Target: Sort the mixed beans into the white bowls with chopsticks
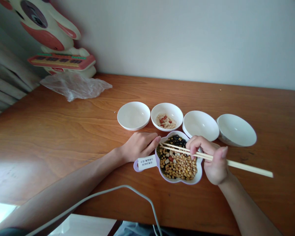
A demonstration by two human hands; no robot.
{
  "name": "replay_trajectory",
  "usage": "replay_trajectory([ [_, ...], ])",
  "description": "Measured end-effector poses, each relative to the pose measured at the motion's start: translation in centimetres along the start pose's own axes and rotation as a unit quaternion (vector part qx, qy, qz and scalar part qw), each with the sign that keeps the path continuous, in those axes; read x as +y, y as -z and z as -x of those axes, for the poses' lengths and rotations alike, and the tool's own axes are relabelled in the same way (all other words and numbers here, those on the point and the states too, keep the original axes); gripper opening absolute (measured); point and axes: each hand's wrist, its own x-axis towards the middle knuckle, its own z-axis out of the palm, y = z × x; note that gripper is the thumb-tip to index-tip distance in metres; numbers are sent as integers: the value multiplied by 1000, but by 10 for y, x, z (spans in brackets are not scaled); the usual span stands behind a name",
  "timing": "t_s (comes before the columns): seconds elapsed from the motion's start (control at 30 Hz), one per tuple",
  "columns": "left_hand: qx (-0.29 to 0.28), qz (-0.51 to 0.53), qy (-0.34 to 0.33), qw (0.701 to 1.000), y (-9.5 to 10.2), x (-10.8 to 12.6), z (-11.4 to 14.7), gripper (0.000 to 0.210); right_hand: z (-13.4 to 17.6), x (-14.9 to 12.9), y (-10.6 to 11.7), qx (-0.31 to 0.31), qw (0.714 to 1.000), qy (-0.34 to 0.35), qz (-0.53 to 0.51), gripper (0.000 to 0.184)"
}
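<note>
My right hand (212,159) is closed around a pair of wooden chopsticks (248,168), which point left. Their tips reach the left inner side of a lilac-rimmed, scalloped dish (200,173) with a short labelled handle (135,166). Inside it lie yellow soybeans (180,165), dark small beans (178,140) and a few pale and reddish peanuts or seeds (170,158). My left hand (140,146) holds the dish's left rim, thumb and fingers close together; part of the fingers is hidden. Behind the dish, a white bowl (177,109) contains pale seeds and reddish nuts (166,121).
More white bowls stand in the same row: one at the left (133,114), one right of the seed bowl (200,124) and another farther right (237,129). A plastic bag (76,86) and toy keyboard (64,61) sit back left. A white cable (124,186) crosses in front.
</note>
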Motion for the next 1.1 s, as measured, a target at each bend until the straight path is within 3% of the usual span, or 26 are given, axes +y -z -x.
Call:
replay_trajectory([
  [0.27, -5, 2, 3, 1000, 0, 0, 0, 41, 0, 2, -1, -4, 1000, 14, 23, 71],
  [0.47, -6, 8, 7, 1000, 0, 1, 0, 40, 2, 3, -1, 23, 997, 64, 48, 53],
  [0.73, -7, 4, 4, 1000, 0, 0, 0, 40, -1, -9, -3, 153, 986, 66, -17, 65],
  [0.93, -14, 7, 7, 1000, 1, 0, 0, 40, -6, -17, -3, 282, 955, 86, -33, 62],
  [1.1, -11, 2, 3, 1000, 1, 0, 0, 40, -12, -16, -5, 345, 928, 140, -12, 61],
])
